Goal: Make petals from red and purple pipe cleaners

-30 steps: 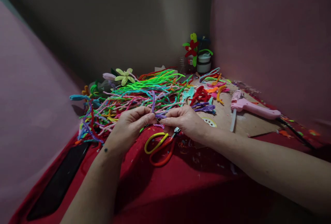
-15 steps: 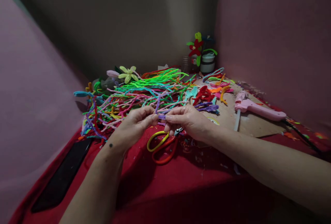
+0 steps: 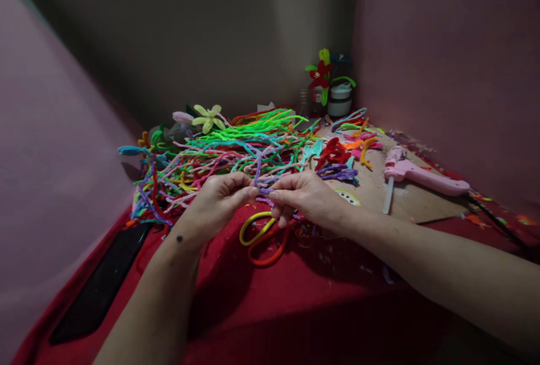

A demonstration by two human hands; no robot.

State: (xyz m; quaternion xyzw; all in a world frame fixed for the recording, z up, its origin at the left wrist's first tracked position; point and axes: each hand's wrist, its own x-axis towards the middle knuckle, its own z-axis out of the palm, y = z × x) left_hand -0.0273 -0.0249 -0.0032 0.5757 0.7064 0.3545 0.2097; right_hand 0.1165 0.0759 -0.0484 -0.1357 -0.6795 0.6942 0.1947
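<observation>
A purple pipe cleaner [image 3: 264, 191] is stretched between my two hands, with one end standing up beside my left fingertips. My left hand [image 3: 225, 199] pinches it between thumb and forefinger. From the other side my right hand [image 3: 306, 196] pinches the same pipe cleaner, its lower fingers curled. Just below my right fingers lie scissors [image 3: 270, 252] with one yellow and one red handle loop; their blades are hidden by the hand. Beyond my hands spreads a pile of colourful pipe cleaners [image 3: 248, 134].
Right of my hands, a pink glue gun [image 3: 426, 176] rests on cardboard [image 3: 375, 199]. Bent purple [image 3: 337, 172] and red pieces [image 3: 333, 154] lie nearby. A black phone-like slab [image 3: 99, 286] is at left on the red cloth [image 3: 253, 309]. Pipe-cleaner flowers [image 3: 323, 75] and a lidded jar [image 3: 340, 99] stand behind.
Both hands keep their pinch on the purple pipe cleaner. My right fingers have shifted slightly and now cover the scissors' pivot. The view has moved a little.
</observation>
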